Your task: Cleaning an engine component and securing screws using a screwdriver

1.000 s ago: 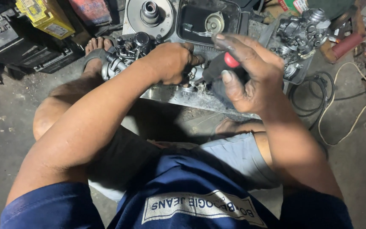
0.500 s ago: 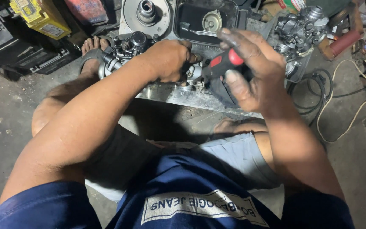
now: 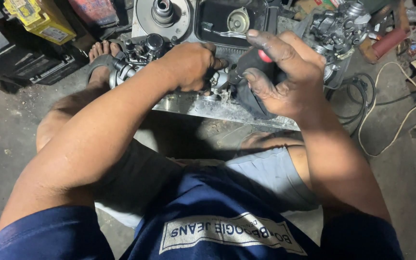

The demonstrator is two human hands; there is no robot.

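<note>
- While seated on the floor, the person has the left hand point(image 3: 191, 65) closed over a small metal engine part point(image 3: 140, 55), fingers curled tight round it.
- Right hand point(image 3: 285, 72) wrapped round a black-and-red tool handle point(image 3: 253, 60); index finger lifted straight.
- Handle tip just beside left fingertips.
- Metal tray point(image 3: 227, 108) under both hands.
- Cables point(image 3: 376, 110) beyond the right fingers.

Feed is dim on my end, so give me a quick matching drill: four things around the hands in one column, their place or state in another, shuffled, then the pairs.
Things:
1. screwdriver handle
2. yellow box
3. cable
4. metal engine part

Places or states:
A. looped on the floor, far right
B. gripped in the right hand
C. top left corner
D. under the left hand

Pairs: 1-B, 2-C, 3-A, 4-D
</note>
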